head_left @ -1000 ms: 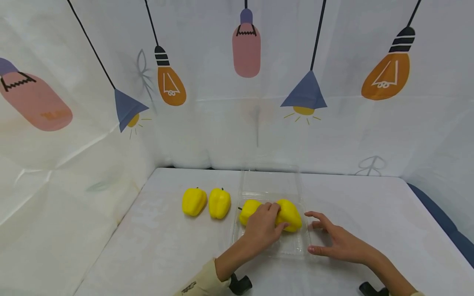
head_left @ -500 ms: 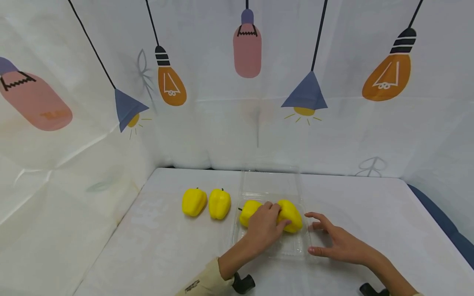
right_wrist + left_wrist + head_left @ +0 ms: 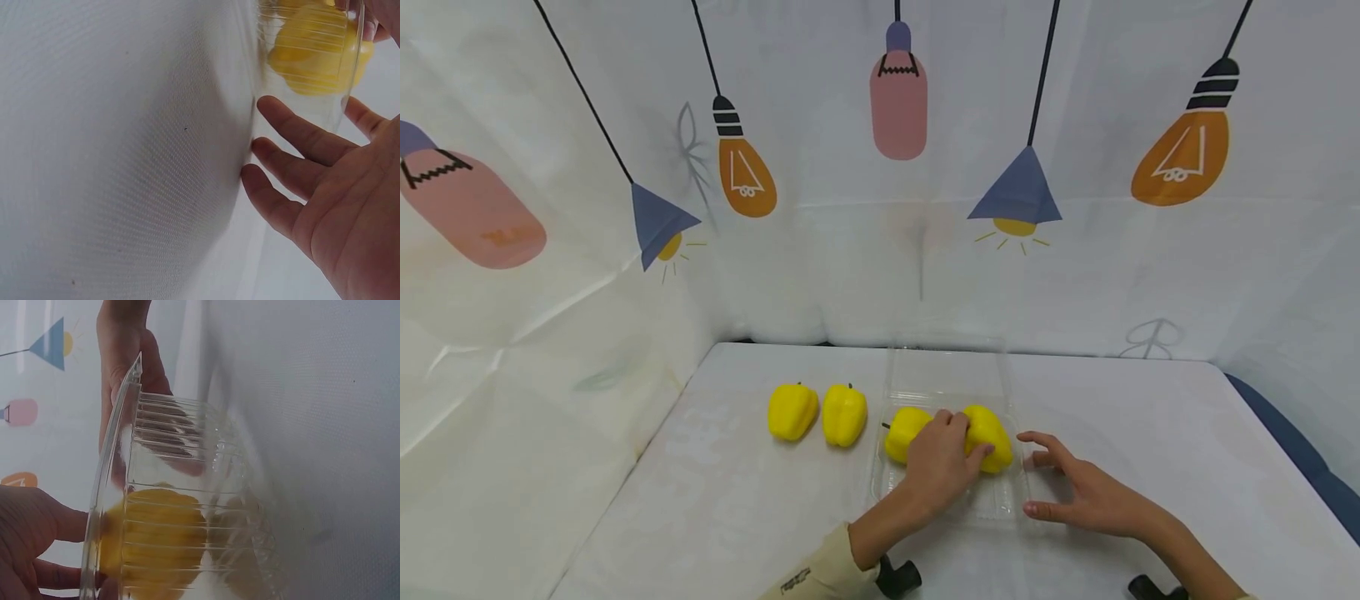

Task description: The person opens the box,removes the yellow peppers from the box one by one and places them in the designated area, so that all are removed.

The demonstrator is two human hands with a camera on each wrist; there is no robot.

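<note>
A clear plastic clamshell box [image 3: 996, 504] lies opened out on the table, its lid [image 3: 947, 371] toward the back wall. Two yellow bell peppers are in its base: one on the left [image 3: 904, 432] with its stem pointing left, one on the right [image 3: 991, 435]. My left hand [image 3: 942, 462] reaches over the base and grips the right bell pepper, thumb at its near side. That hand partly covers both peppers. At the box's right wall is my right hand [image 3: 1078, 493], thumb and fingers spread; in the right wrist view its fingertips [image 3: 269, 105] touch or nearly touch the wall.
Two more yellow bell peppers, one [image 3: 793, 412] beside the other [image 3: 845, 415], sit on the white table [image 3: 722, 500] left of the box. Behind the table hangs a white curtain [image 3: 835, 275] printed with lamps.
My left hand has shifted slightly to the right, its thumb moving across the right bell pepper, which has moved very little. The right hand stays in place.
</note>
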